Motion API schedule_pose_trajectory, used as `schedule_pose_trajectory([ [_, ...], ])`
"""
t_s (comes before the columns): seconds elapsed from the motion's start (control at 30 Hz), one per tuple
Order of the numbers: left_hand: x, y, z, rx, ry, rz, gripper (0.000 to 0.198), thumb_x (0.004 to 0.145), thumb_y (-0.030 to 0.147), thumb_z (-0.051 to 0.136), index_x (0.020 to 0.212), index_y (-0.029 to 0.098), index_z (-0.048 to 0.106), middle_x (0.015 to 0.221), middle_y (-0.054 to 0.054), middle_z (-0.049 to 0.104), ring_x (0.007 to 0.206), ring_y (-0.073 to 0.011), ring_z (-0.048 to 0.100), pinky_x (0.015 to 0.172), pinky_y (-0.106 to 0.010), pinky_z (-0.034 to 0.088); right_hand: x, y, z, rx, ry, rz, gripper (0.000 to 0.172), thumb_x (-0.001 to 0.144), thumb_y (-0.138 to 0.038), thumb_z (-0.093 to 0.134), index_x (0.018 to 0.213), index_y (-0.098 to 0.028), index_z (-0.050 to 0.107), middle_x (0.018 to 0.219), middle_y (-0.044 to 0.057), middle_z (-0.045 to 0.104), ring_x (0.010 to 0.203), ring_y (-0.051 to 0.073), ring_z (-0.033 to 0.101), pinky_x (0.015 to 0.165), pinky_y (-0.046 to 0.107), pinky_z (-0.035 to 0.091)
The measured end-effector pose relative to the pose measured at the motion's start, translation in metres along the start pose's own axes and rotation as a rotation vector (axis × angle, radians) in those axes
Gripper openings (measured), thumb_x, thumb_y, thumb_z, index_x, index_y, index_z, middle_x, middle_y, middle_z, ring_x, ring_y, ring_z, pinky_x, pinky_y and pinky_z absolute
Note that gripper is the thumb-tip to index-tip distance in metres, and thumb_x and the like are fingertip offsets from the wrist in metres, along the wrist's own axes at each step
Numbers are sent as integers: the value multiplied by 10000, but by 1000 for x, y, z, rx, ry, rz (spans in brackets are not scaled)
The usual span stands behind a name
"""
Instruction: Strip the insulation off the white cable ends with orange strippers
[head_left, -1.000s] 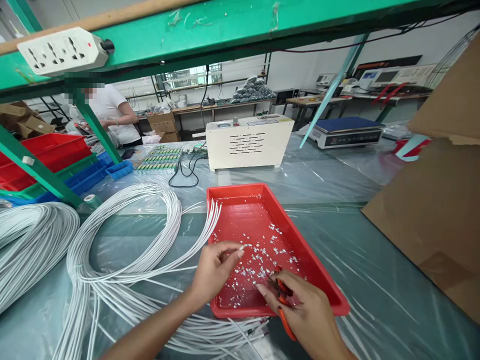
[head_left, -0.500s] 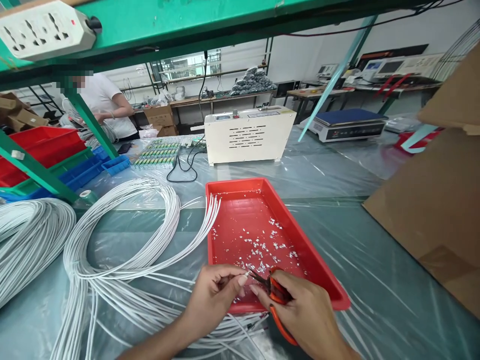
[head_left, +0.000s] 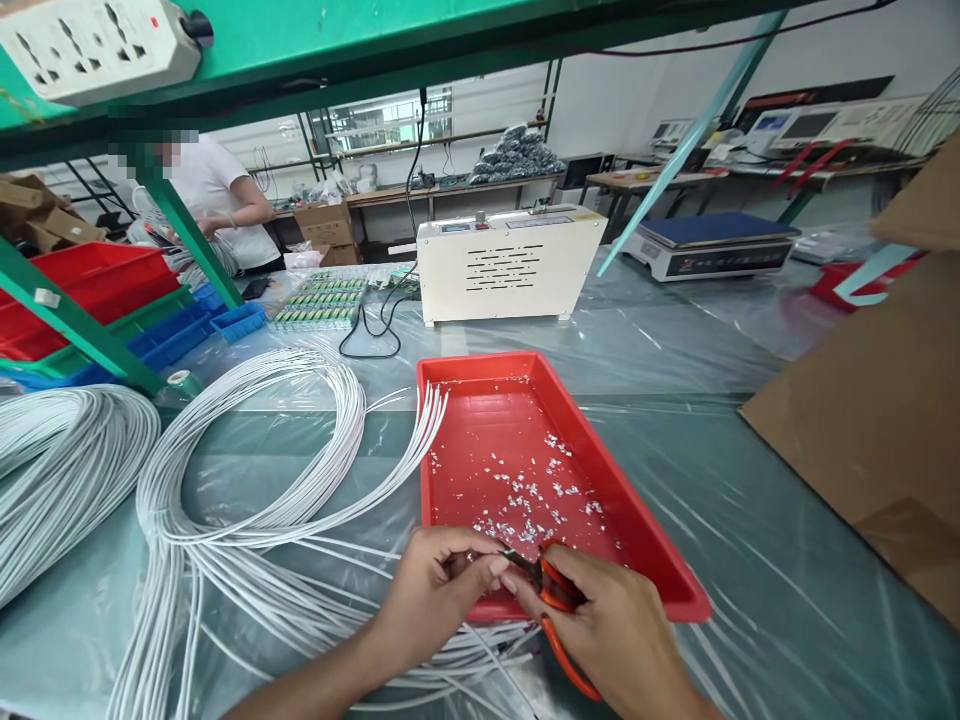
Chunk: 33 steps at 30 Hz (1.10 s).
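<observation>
Over the near end of a red tray, my right hand grips orange-handled scissors, their blades pointing left. My left hand is closed in a pinch, thumb and forefinger together at the blade tips. It appears to hold the end of a white cable, mostly hidden by the fingers. Small white and silvery scraps lie scattered in the tray. Left of it rests a coil of white cables, with several cable ends hanging over the tray's left rim. More loose cables run beneath my hands.
A second cable coil lies far left. Behind the tray stands a cream metal box, with a scale to its right. Cardboard leans in from the right. A green shelf beam crosses overhead. Another person works at back left.
The view has shifted slightly, so the scene sits a little to the right. The scissor blades have moved closer to my left fingertips and look more closed.
</observation>
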<state>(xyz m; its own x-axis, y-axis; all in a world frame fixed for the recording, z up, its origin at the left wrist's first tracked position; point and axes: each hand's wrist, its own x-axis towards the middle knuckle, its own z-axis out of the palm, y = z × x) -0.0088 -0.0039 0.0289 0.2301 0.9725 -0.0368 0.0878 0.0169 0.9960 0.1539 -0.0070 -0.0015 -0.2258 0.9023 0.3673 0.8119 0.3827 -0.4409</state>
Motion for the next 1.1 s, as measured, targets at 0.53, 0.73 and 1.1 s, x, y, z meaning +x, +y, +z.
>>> schedule_pose_trajectory([
  [0.53, -2, 2, -4, 245, -50, 105, 218, 799, 236, 510, 679, 112, 642, 588, -40, 641, 508, -108, 524, 471, -189, 382, -2, 0, -3, -147, 129, -119, 360, 786, -399, 463, 497, -195, 395, 413, -33, 431, 378, 104, 394, 445, 228, 240],
  [0.73, -10, -13, -6, 755, 90, 676, 155, 790, 88, 483, 819, 135, 627, 711, -62, 683, 603, -141, 599, 567, -242, 429, -7, -6, -2, 54, -81, 64, 411, 765, -430, 491, 484, -203, 295, 395, -57, 366, 363, 85, 326, 387, 202, 236],
  [1.1, -5, -2, -3, 482, 9, 248, 259, 844, 213, 436, 746, 135, 662, 647, -31, 677, 575, -126, 599, 522, -184, 442, -3, 2, 0, 53, -94, 113, 348, 719, -406, 532, 499, -199, 359, 401, -57, 380, 368, 93, 355, 392, 202, 239],
])
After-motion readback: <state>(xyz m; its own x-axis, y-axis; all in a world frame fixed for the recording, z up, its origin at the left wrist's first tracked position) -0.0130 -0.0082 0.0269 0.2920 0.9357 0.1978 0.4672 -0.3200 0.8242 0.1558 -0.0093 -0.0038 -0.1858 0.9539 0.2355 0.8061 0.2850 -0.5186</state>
